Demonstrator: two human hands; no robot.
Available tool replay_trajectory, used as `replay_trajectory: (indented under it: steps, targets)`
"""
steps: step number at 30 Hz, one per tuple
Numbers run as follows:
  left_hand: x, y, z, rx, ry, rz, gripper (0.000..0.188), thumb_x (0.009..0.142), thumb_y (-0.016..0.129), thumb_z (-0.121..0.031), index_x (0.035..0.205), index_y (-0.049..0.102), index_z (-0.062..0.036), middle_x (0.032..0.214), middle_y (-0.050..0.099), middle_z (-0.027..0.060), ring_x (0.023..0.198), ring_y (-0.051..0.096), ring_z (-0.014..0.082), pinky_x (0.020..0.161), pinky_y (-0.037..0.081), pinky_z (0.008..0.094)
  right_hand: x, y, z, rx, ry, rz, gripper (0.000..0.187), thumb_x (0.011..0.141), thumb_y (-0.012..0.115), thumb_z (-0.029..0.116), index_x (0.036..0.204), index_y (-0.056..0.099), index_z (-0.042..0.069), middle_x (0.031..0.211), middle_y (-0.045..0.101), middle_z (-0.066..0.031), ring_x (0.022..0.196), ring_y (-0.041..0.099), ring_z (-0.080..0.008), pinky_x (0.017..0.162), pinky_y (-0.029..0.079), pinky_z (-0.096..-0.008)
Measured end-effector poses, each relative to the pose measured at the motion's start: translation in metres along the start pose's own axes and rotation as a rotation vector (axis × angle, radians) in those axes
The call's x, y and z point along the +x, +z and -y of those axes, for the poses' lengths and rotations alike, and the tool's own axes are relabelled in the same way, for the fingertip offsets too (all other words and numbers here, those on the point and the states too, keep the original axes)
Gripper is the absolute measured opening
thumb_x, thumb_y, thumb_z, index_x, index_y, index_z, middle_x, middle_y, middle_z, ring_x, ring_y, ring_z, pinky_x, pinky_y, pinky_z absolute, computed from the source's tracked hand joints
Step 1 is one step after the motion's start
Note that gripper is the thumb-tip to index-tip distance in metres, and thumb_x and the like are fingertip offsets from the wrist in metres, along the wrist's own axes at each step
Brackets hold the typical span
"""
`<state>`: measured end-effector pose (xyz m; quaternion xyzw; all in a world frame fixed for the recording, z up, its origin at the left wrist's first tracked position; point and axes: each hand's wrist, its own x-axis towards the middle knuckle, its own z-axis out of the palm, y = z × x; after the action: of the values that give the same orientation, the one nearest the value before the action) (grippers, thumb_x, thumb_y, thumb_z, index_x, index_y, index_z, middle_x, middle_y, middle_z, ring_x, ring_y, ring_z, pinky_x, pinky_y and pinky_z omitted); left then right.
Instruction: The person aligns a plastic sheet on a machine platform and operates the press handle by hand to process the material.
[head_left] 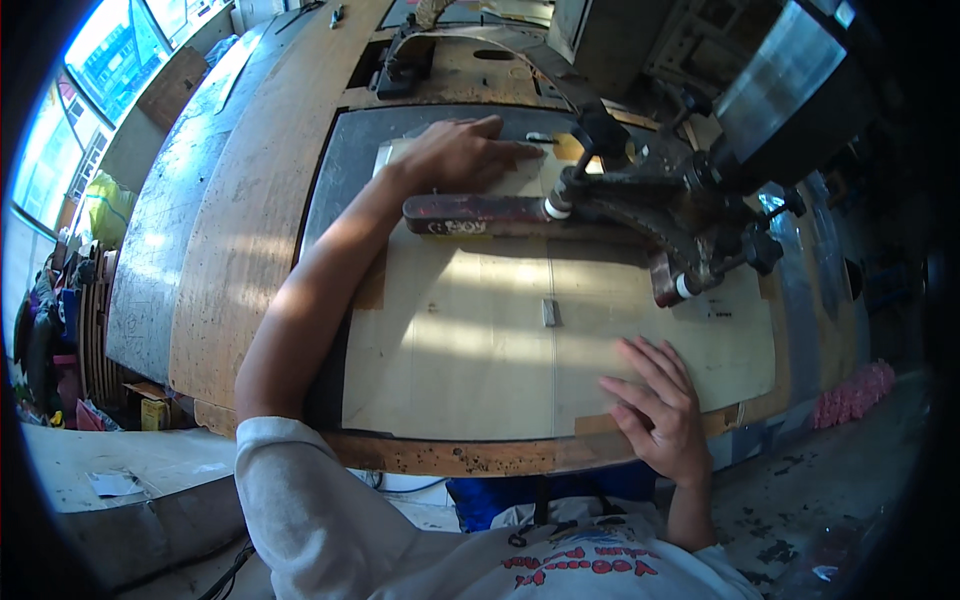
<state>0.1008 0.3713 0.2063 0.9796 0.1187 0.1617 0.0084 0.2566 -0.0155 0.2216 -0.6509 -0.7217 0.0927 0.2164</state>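
My left hand point(462, 153) reaches to the far side of the work surface, behind a dark red bar point(470, 212). Its fingers stretch to the right, lying low over the far part of a pale cream sheet point(470, 370). Just beyond the fingertips is a small dark-and-silver piece point(541, 138). My right hand point(660, 412) is at the near right of the sheet, fingers spread and nothing in them. A small grey rectangular block point(550, 313) sits near the sheet's middle, beside a thin line running from far to near.
A machine head with black knobs point(763, 250) and a grey metal housing point(790, 85) overhangs the right side. Beneath the sheet is a dark board point(345, 150); a wooden table point(245, 210) extends left. A pink bundle point(853, 394) lies at the right.
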Motion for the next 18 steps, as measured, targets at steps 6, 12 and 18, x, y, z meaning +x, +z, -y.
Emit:
replay_trajectory:
  steps: [6,12,18]
  targets:
    - [0.003,0.005,-0.006,-0.014,-0.105,0.066,0.041,0.098,0.057,-0.03,0.138,0.061,-0.0248,0.099,0.057,0.0125,0.08,0.066,0.0338,0.075,0.055,0.0458,-0.03,-0.008,-0.033,-0.091,0.116,-0.078,0.028,0.09,0.067,0.02,0.115,0.075,0.01,0.138,0.063,-0.0141,0.131,0.054,-0.0367,0.116,0.035,-0.0534]
    - [0.002,0.004,0.001,-0.018,-0.082,0.031,0.038,0.099,0.056,-0.035,0.133,0.063,-0.0205,0.099,0.059,0.0133,0.08,0.067,0.034,0.073,0.053,0.0485,-0.018,-0.006,-0.028,-0.077,0.16,-0.155,0.024,0.09,0.066,0.018,0.109,0.076,0.007,0.13,0.068,-0.0144,0.128,0.056,-0.0366,0.111,0.04,-0.0514]
    - [0.003,0.008,0.02,-0.509,-0.235,-0.3,0.035,0.088,0.056,-0.003,0.117,0.073,-0.0112,0.07,0.064,0.0107,0.058,0.052,0.0105,0.06,0.048,0.0302,-0.018,-0.004,-0.032,-0.095,0.122,-0.221,0.022,0.09,0.07,0.022,0.108,0.077,0.01,0.13,0.068,-0.0135,0.126,0.058,-0.0365,0.111,0.04,-0.0516]
